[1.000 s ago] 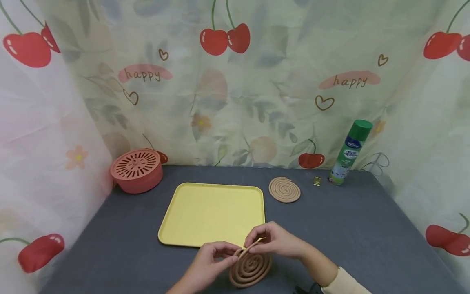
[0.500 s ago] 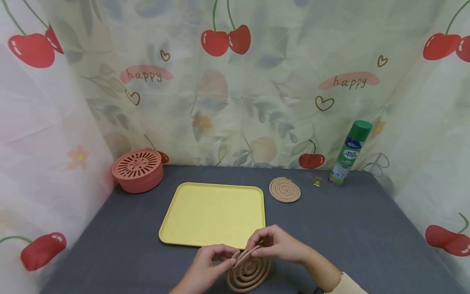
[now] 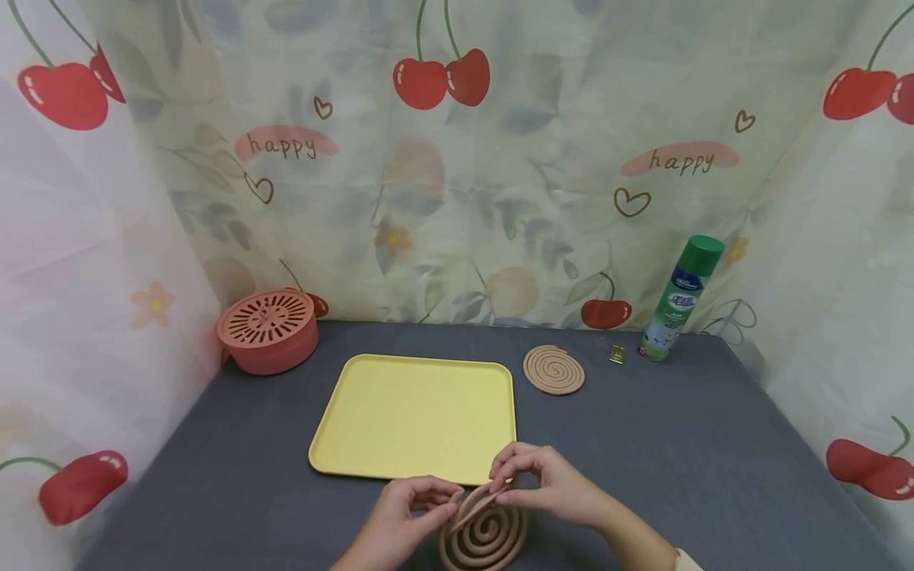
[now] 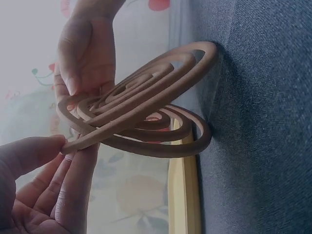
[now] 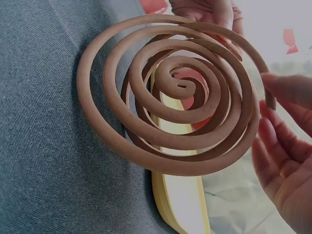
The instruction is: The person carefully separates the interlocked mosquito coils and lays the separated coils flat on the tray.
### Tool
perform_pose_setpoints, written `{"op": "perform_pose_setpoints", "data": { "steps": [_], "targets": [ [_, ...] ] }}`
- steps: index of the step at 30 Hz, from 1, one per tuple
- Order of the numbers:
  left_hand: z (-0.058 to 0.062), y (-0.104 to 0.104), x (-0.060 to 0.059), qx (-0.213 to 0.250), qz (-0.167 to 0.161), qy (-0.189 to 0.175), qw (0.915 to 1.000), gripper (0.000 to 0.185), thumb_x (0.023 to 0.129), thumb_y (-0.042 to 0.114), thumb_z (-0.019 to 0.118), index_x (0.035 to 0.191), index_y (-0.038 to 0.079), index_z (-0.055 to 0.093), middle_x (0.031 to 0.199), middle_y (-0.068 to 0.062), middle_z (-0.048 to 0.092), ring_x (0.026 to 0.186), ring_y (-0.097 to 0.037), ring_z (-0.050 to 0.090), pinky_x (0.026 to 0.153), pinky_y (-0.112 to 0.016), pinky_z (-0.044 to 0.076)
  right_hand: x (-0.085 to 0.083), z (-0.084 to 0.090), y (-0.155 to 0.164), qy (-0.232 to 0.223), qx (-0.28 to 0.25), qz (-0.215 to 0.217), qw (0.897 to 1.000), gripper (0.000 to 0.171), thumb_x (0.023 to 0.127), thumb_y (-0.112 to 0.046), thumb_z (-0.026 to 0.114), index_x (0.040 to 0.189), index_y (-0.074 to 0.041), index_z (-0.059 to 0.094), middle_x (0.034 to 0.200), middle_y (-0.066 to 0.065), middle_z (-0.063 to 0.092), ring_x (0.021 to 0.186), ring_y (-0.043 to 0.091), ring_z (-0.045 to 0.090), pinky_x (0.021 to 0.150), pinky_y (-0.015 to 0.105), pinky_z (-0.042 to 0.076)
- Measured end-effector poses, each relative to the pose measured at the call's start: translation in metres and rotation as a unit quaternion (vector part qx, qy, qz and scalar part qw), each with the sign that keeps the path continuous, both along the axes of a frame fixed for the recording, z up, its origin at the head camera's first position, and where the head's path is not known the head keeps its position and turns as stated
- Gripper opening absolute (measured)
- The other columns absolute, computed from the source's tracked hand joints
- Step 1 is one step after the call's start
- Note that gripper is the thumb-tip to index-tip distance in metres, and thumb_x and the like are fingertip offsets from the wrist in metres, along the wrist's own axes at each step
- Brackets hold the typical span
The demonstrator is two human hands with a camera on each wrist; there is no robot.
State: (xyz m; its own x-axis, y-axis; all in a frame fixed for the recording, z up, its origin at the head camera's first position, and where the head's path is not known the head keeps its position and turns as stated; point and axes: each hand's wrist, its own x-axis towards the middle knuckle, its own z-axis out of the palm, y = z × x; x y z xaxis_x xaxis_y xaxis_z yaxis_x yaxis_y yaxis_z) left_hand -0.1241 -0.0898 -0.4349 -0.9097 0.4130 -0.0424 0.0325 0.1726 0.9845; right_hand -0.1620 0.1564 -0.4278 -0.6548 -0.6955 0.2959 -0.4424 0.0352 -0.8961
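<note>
While both hands work at the near edge: the brown double-spiral mosquito coil is held tilted, its lower rim on the grey cloth-covered table.
Why it sits like that: two nested spirals are splayed apart, one leaf raised above the other in the left wrist view, so the pair looks to be prised open.
Left hand: fingers curled, thumb and fingertips pinching the loose outer end of one spiral at the coil's left side.
Right hand: fingers bent, gripping the coil's rim at the top right; thumb contact cannot be told.
Where the coil is: near centre, just in front of the flat yellow plastic tray, not on it.
Far right: a second brown spiral coil flat on the table, a small brass-coloured metal stand, and a green-capped spray can upright.
Far left: round pink slotted-lid coil holder, shut, against the cherry-print curtain.
</note>
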Motion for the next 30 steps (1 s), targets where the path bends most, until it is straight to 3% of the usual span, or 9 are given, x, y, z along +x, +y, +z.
{"op": "perform_pose_setpoints", "data": {
  "steps": [3, 14, 21, 30],
  "targets": [
    [0.0, 0.0, 0.0, 0.003, 0.002, -0.005, 1.0, 0.027, 0.088, 0.02, 0.064, 0.106, 0.0, 0.067, 0.098, -0.015, 0.069, 0.082, -0.007, 0.065, 0.071, -0.018, 0.051, 0.001, 0.0, -0.001, 0.027, 0.008, -0.015, 0.999, 0.007, 0.084, -0.004, 0.066, 0.09, -0.003, 0.067, 0.09, 0.016, 0.061, 0.09, 0.011, 0.057, 0.082, 0.024, 0.048],
    [0.0, 0.001, 0.003, -0.003, 0.01, 0.0, 0.9999, 0.025, 0.088, 0.018, 0.064, 0.106, 0.001, 0.067, 0.097, -0.014, 0.069, 0.082, -0.008, 0.065, 0.07, -0.02, 0.052, 0.007, 0.006, 0.0, 0.049, 0.038, -0.022, 0.998, 0.009, 0.087, -0.011, 0.064, 0.093, -0.004, 0.064, 0.088, 0.014, 0.064, 0.076, 0.005, 0.055, 0.068, 0.023, 0.05],
    [-0.002, 0.002, 0.004, 0.003, 0.013, 0.009, 0.9999, 0.026, 0.089, 0.018, 0.063, 0.107, 0.0, 0.066, 0.098, -0.015, 0.069, 0.081, -0.006, 0.065, 0.069, -0.019, 0.052, 0.006, 0.005, -0.001, 0.105, 0.058, -0.045, 0.992, 0.008, 0.086, -0.012, 0.066, 0.093, -0.008, 0.067, 0.084, 0.009, 0.065, 0.071, 0.007, 0.054, 0.062, 0.028, 0.049],
    [-0.005, 0.012, 0.006, 0.009, 0.022, 0.037, 0.999, 0.023, 0.087, 0.015, 0.066, 0.105, 0.001, 0.066, 0.095, -0.013, 0.069, 0.08, -0.004, 0.065, 0.068, -0.019, 0.054, 0.004, 0.009, -0.007, 0.167, 0.114, -0.06, 0.978, 0.007, 0.081, -0.009, 0.071, 0.084, -0.013, 0.067, 0.081, -0.002, 0.061, 0.076, 0.0, 0.055, 0.068, 0.02, 0.052]
  ]
}}
